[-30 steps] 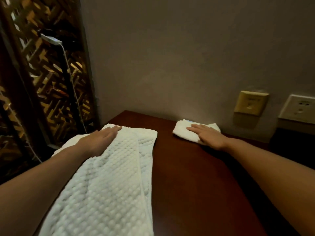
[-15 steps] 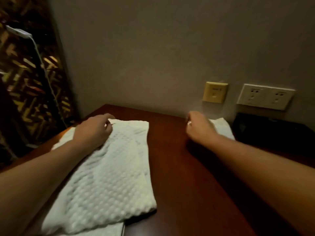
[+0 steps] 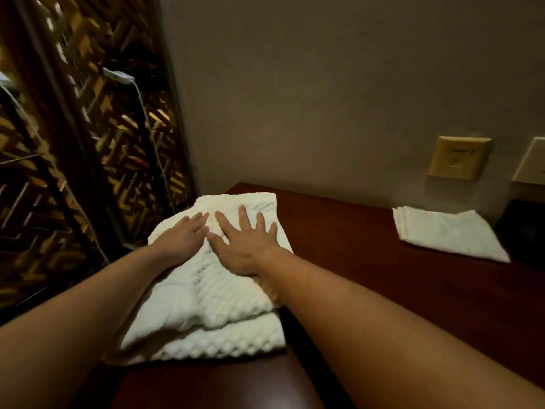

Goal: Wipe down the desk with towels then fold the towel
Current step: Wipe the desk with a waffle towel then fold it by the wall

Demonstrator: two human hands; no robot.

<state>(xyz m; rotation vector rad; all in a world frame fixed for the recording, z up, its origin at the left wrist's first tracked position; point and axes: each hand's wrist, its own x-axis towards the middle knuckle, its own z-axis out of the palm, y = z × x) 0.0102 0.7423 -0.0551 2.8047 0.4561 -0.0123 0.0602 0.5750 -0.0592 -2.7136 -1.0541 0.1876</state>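
A thick white waffle-textured towel (image 3: 224, 308) lies folded in layers on the left part of the dark red-brown desk (image 3: 368, 290). My left hand (image 3: 182, 239) rests flat on its far left part, fingers together. Beside it, my right hand (image 3: 244, 242) presses flat on the towel's top with fingers spread. Neither hand grips anything. A small white folded cloth (image 3: 448, 231) lies apart at the far right of the desk, near the wall.
Behind the desk is a plain wall with a yellowish socket plate (image 3: 458, 157) and a white one (image 3: 532, 165) at the right edge. A patterned wooden screen (image 3: 88, 143) with a white cable (image 3: 147, 128) stands left. A dark object (image 3: 525, 231) sits far right.
My right hand left the small cloth at the wall and moved left onto the big towel. The big towel has been folded shorter, with its near end doubled over.
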